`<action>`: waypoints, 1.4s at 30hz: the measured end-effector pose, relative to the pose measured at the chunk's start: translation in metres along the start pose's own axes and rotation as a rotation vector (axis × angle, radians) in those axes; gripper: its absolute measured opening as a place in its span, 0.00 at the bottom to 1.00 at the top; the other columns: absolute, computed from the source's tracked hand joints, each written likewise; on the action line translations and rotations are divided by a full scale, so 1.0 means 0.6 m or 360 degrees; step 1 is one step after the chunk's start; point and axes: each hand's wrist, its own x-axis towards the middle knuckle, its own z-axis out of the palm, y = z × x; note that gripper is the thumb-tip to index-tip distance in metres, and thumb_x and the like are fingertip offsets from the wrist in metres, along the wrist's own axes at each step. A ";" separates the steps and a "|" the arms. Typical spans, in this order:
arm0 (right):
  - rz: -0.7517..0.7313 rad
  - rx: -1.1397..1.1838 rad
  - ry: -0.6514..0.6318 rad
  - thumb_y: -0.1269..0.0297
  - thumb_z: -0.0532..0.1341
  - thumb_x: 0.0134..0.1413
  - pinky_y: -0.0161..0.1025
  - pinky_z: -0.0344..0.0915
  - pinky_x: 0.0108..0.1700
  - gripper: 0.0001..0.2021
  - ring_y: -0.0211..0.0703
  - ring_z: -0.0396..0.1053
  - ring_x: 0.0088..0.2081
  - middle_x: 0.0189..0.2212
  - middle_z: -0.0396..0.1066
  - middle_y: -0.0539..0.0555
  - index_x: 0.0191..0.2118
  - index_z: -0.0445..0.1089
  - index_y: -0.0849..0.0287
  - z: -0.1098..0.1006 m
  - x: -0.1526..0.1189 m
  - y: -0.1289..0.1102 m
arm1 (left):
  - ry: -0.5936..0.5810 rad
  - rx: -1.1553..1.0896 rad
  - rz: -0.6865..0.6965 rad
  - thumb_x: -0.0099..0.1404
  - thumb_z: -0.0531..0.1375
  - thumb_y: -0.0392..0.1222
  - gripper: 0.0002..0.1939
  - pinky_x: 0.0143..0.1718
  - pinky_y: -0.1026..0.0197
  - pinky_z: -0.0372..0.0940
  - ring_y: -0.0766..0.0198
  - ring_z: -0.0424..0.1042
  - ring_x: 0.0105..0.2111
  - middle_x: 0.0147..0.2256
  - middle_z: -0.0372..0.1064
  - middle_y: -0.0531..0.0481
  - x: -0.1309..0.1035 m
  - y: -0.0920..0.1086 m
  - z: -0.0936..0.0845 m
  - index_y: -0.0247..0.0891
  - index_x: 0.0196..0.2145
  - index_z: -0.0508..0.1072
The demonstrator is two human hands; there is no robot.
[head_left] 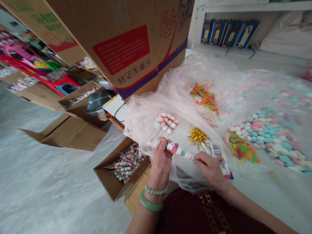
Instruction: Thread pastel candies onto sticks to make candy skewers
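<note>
Left hand [163, 158] grips a skewer [182, 152]; right hand [209, 165] pinches its end. Gold ties [198, 136] lie at its two o'clock.

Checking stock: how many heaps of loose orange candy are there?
2: a back heap and a front heap, beside pastel candy. The plastic sheeting may hide more.
</note>
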 end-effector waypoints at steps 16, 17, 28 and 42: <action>0.1303 0.1708 -0.0700 0.60 0.64 0.42 0.31 0.36 0.16 0.11 0.26 0.43 0.12 0.12 0.56 0.40 0.28 0.63 0.60 0.023 0.007 -0.007 | -0.0056 -0.0016 -0.0225 0.57 0.64 0.35 0.04 0.36 0.62 0.70 0.61 0.76 0.33 0.31 0.75 0.47 0.012 -0.030 -0.033 0.33 0.32 0.74; 0.1267 0.1658 -0.0653 0.60 0.64 0.43 0.31 0.36 0.16 0.11 0.27 0.44 0.12 0.12 0.57 0.41 0.28 0.64 0.60 0.023 0.006 -0.008 | -0.0065 -0.0010 -0.0208 0.57 0.64 0.34 0.05 0.36 0.62 0.70 0.61 0.76 0.34 0.31 0.75 0.47 0.013 -0.028 -0.034 0.33 0.33 0.74; 0.0371 0.0048 -0.0233 0.64 0.55 0.54 0.34 0.51 0.28 0.10 0.36 0.60 0.23 0.19 0.64 0.48 0.24 0.67 0.56 0.029 0.022 -0.003 | -0.0239 0.0324 -0.0303 0.51 0.69 0.40 0.13 0.39 0.59 0.69 0.60 0.75 0.33 0.33 0.75 0.45 -0.005 -0.023 -0.018 0.32 0.34 0.75; 0.0331 0.0345 -0.0468 0.67 0.54 0.54 0.33 0.53 0.30 0.10 0.36 0.60 0.24 0.18 0.62 0.45 0.25 0.67 0.57 0.018 0.029 -0.029 | -0.0206 -0.0013 -0.0368 0.54 0.61 0.28 0.16 0.45 0.54 0.68 0.59 0.74 0.40 0.40 0.74 0.47 0.027 0.020 -0.034 0.37 0.41 0.72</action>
